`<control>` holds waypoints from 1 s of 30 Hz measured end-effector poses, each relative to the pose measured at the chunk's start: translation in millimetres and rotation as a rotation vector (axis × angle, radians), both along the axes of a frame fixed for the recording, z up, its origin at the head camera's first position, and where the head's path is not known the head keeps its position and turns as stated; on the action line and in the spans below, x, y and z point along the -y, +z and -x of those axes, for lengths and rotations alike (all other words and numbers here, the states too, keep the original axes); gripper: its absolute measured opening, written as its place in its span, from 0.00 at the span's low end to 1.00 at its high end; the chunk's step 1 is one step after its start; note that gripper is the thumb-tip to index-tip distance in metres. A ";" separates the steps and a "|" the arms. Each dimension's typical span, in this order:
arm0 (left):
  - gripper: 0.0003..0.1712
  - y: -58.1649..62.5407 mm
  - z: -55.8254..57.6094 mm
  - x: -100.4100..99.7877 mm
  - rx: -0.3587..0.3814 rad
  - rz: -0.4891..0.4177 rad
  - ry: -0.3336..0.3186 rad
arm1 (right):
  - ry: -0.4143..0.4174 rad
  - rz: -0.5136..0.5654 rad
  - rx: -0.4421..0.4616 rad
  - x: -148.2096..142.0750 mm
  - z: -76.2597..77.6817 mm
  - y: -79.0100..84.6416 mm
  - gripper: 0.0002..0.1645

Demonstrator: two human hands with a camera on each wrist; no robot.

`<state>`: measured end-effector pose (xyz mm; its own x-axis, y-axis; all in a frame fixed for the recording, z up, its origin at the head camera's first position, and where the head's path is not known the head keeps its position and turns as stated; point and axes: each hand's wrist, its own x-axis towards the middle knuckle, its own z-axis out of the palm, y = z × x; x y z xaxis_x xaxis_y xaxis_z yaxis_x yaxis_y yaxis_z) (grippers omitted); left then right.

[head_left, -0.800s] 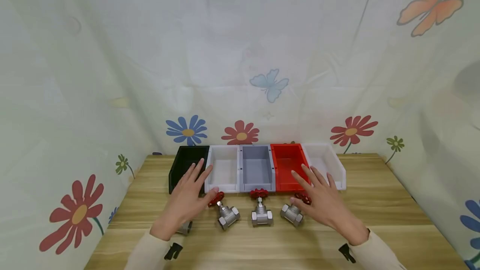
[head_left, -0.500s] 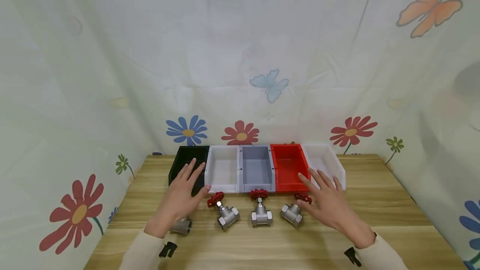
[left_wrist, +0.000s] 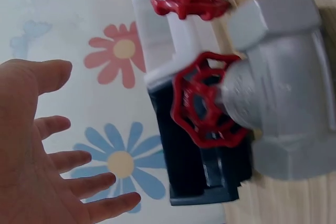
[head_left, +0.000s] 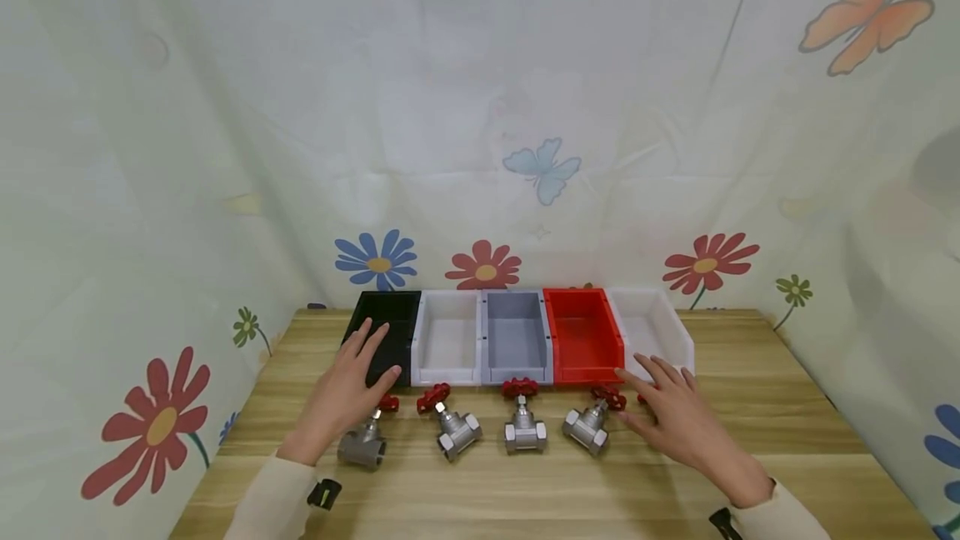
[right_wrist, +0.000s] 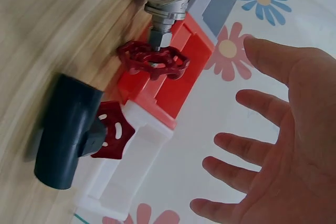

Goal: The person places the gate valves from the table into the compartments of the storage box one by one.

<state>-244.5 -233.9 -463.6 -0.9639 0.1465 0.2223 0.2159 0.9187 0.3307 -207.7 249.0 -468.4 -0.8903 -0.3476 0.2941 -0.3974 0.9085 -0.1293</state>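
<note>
My left hand [head_left: 339, 397], fingers spread and holding nothing, is over the front of the black bin [head_left: 360, 357]. Beside its thumb lies a grey valve with a red handwheel [head_left: 363, 447], seen large in the left wrist view as a valve body [left_wrist: 289, 87]. My right hand [head_left: 682, 427] hovers, also spread, near the front of the right white bin [head_left: 684, 357]. It mostly hides a dark valve [right_wrist: 68, 132] whose red wheel [right_wrist: 111, 132] shows in the right wrist view. Between the hands lie silver valves: one left [head_left: 457, 433], one central [head_left: 525, 434], one right [head_left: 587, 430].
A row of bins stands at the back of the wooden table [head_left: 480, 498]: beside the black one come a white bin [head_left: 446, 377], a grey bin [head_left: 516, 375] and a red bin [head_left: 588, 375]. A flowered curtain [head_left: 420, 148] hangs behind and at both sides.
Both hands have drawn apart and back toward the person, left hand to the left, right hand to the right. More of the leftmost valve and a red wheel beside the right hand now show.
</note>
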 end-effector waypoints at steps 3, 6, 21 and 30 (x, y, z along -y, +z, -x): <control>0.44 -5.9 4.3 7.8 0.003 -0.013 0.001 | 0.001 -0.005 0.004 -3.6 -0.6 -2.3 0.36; 0.43 -10.9 9.2 15.5 0.015 -0.027 0.006 | -0.002 -0.003 0.009 -6.7 -0.4 -3.8 0.36; 0.41 -28.3 28.4 48.4 0.061 -0.056 0.001 | 0.031 -0.020 -0.025 -21.0 -2.9 -18.3 0.34; 0.40 -37.4 38.5 61.4 0.080 -0.068 0.011 | 0.036 -0.024 0.004 -29.6 -3.4 -26.0 0.30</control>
<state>-283.0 -295.4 -501.0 -0.9803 0.1234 0.1540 0.1768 0.8958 0.4079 -204.3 278.6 -494.4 -0.8780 -0.3868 0.2820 -0.4299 0.8963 -0.1091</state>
